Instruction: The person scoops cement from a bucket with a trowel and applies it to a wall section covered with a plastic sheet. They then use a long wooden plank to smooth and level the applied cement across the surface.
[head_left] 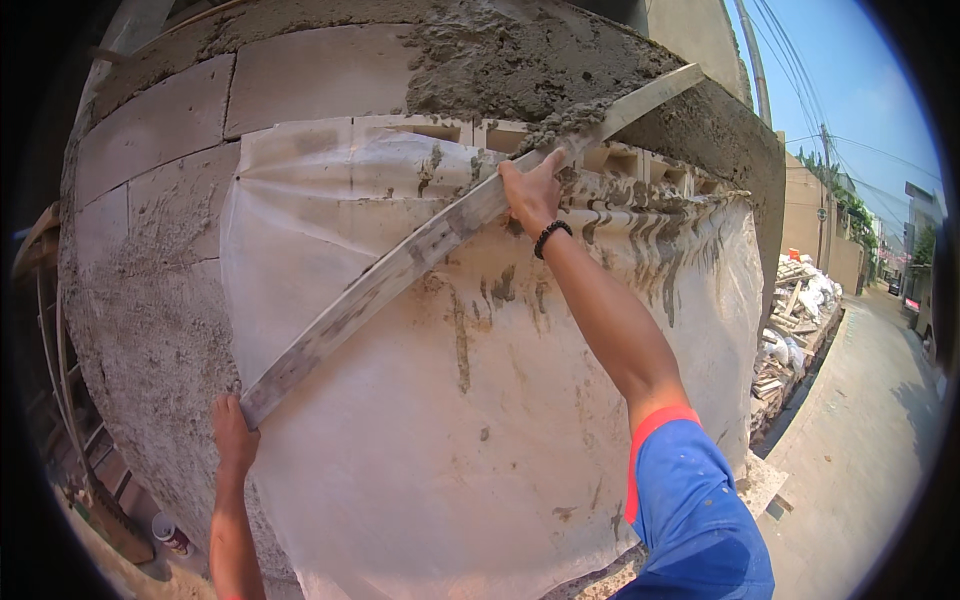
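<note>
A long straightedge board, smeared with mortar, slants from lower left to upper right across the wall. Its lower end is gripped by my left hand. Higher up, my right hand, with a dark beaded bracelet at the wrist, is closed on the board's edge. A heap of wet mortar rests along the board's upper side. Behind the upper end lies fresh grey mortar on the wall. A translucent plastic sheet, streaked with mortar, hangs below a row of hollow blocks.
Bare pale blocks show at the upper left, above roughly plastered wall. A tub stands at the lower left near wooden pieces. To the right, a rubble pile lines a concrete lane.
</note>
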